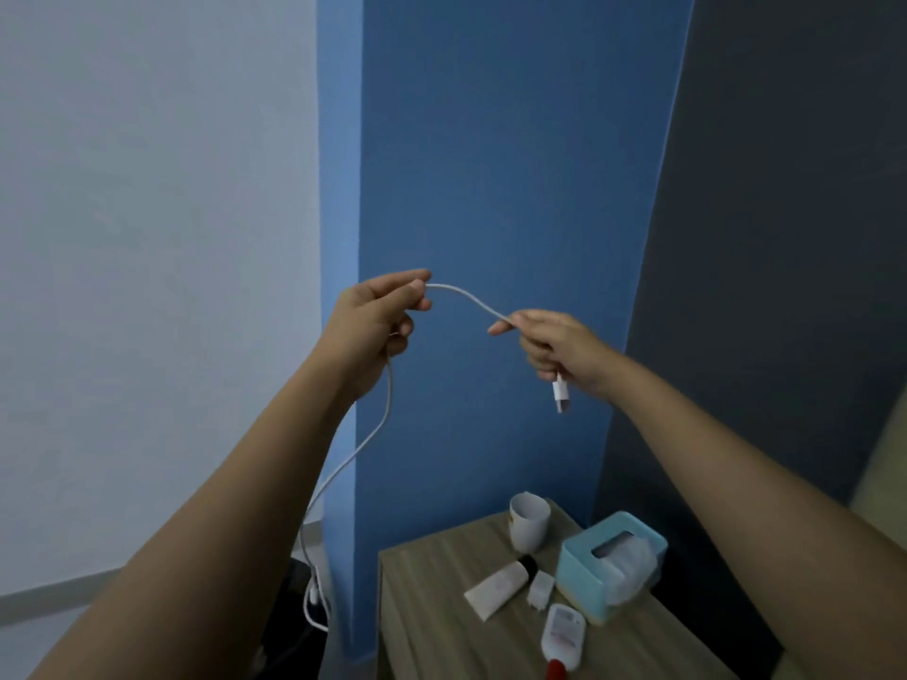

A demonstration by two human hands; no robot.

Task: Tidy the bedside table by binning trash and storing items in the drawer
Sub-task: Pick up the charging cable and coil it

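Observation:
Both hands are raised in front of the blue wall, holding a white charging cable point(468, 300). My left hand point(378, 321) pinches the cable at its upper left, and the rest of the cable hangs down past my left forearm toward the floor. My right hand point(554, 343) grips the cable near its end, and the white plug point(561, 395) dangles below the fist. Low in the view stands the wooden bedside table point(432, 625).
On the table stand a white mug point(527, 522), a teal tissue box point(613, 564), a white tube with a black cap point(498, 586), a small white charger block point(540, 588) and a white bottle with a red cap point(563, 640). A dark object sits on the floor left of the table.

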